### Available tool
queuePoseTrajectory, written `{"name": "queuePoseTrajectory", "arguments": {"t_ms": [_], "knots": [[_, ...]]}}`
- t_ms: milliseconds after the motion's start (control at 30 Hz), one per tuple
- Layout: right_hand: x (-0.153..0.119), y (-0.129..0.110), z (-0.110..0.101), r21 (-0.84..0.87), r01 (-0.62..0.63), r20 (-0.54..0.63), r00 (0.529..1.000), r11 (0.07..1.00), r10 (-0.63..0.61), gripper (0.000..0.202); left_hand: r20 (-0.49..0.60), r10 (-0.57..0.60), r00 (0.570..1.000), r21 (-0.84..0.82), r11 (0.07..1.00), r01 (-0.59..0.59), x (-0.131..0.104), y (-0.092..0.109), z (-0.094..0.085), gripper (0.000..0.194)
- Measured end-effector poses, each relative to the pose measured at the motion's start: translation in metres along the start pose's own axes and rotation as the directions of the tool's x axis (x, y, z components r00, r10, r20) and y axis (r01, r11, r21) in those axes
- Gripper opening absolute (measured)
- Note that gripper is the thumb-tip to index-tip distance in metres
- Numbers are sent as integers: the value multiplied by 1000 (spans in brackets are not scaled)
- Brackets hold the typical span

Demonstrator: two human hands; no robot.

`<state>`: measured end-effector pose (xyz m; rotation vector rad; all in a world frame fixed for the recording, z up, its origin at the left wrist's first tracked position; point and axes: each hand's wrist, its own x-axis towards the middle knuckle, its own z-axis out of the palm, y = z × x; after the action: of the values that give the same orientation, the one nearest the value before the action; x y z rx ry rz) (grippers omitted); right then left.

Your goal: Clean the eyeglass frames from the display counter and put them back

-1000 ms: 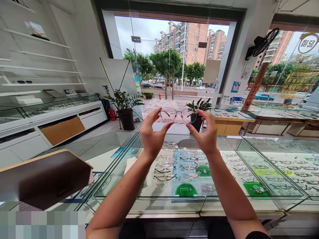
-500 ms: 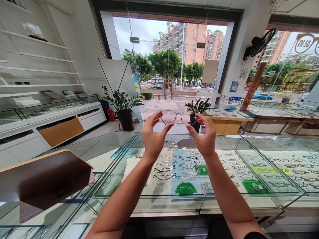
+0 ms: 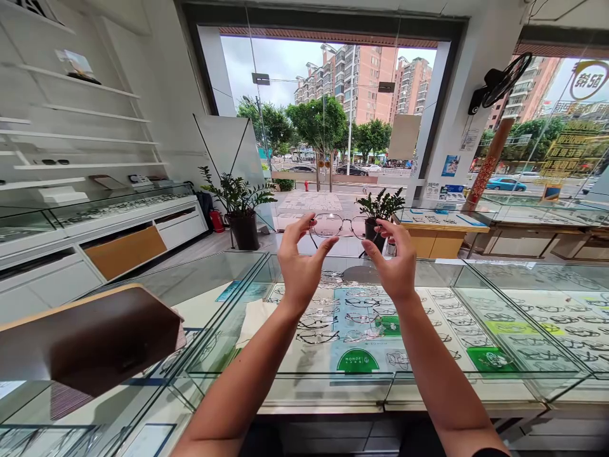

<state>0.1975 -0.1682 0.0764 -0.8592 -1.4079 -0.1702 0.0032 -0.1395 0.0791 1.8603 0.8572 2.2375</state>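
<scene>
A pair of eyeglasses (image 3: 346, 219) with a thin dark frame and clear lenses is held up above the glass display case (image 3: 380, 376). My left hand (image 3: 304, 257) pinches its left end between thumb and fingers. On the opposite end, my right hand (image 3: 394, 254) has its thumb and fingers closed on the frame. Both forearms reach forward over the case. Under the glass lie several rows of eyeglasses (image 3: 318, 337), some on a pale blue sheet with a green label (image 3: 358, 361).
A dark brown tray-like board (image 3: 95, 336) rests on the counter at the left. Beyond the case stand two potted plants (image 3: 243, 228), a fire extinguisher (image 3: 217, 221) and a wooden display table (image 3: 432, 230). A wall fan (image 3: 504, 82) hangs at the right.
The view has shifted slightly, so the scene sits a little farther right. Both hands still hold the eyeglasses up in nearly the same pose.
</scene>
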Motion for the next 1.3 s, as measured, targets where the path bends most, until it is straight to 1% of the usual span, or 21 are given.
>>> {"name": "queuePoseTrajectory", "arguments": {"t_ms": [200, 400, 500, 600, 733, 833, 933, 1033, 1100, 1167, 1200, 1233, 1300], "knots": [[1, -1, -1, -33, 36, -16, 999, 999, -37, 43, 17, -92, 996, -74, 993, 93, 1, -1, 2, 58], [2, -5, -1, -91, 102, -49, 993, 991, -106, 40, 90, -230, 969, -199, 949, 243, 1, -10, 4, 57], [2, -7, -1, -90, 102, -55, 993, 991, -108, 40, 98, -251, 963, -212, 940, 266, 2, -12, 5, 56], [3, -4, 0, -54, 65, -49, 996, 996, -68, 41, 62, -212, 975, -173, 960, 220, 1, -9, 6, 55], [2, 8, 2, 57, -43, -2, 999, 997, 43, 44, -34, -62, 998, -7, 998, 61, -2, -1, 8, 55], [1, 18, 4, 106, -106, 29, 994, 989, 104, 46, -53, 26, 998, 91, 996, -21, -3, 3, 9, 55], [0, 23, 6, 129, -124, 32, 992, 984, 121, 47, -50, 100, 994, 130, 987, -93, -2, 2, 10, 55], [0, 25, 6, 151, -108, 38, 994, 983, 104, 48, -46, 207, 977, 150, 969, -198, 0, 0, 9, 57], [0, 25, 6, 159, -95, 37, 995, 983, 90, 49, -44, 247, 968, 153, 959, -238, 1, -3, 9, 58], [0, 25, 6, 163, -87, 32, 996, 983, 83, 48, -44, 243, 969, 146, 961, -235, 2, -5, 10, 58], [0, 25, 6, 161, -82, 27, 997, 983, 79, 47, -42, 222, 974, 136, 967, -215, 2, -7, 10, 59], [1, 24, 7, 154, -77, 20, 997, 985, 75, 46, -37, 185, 982, 119, 977, -180, 2, -8, 11, 59], [1, 23, 8, 120, -62, -4, 998, 991, 63, 44, -16, 76, 997, 55, 996, -75, 2, -12, 13, 58]]}}
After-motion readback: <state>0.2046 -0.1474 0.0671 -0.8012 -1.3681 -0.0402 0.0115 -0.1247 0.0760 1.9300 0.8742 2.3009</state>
